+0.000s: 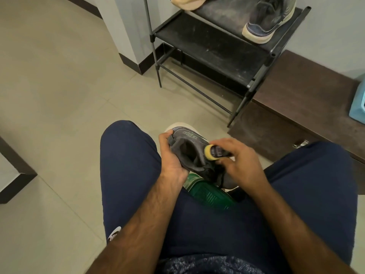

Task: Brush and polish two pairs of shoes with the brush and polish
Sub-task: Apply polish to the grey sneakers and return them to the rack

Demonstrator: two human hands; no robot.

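Note:
I sit with a grey shoe [189,147] held between my knees. My left hand [171,155] grips its heel and collar. My right hand [243,161] holds a small dark polish bottle [218,152]; its yellow sponge tip [209,150] touches the shoe's collar on the right side. A matching grey-blue shoe [266,20] with a pale sole stands on the top shelf of the black shoe rack [213,46]. A tan shoe [187,2] shows at the rack's upper left edge. No brush is visible.
A green plastic stool [209,196] shows between my legs under the shoe. A dark wooden low cabinet [296,107] runs along the right wall, with a light blue object [358,103] on it. Beige tiled floor [59,86] spreads to the left; a dark furniture corner [11,175] juts in.

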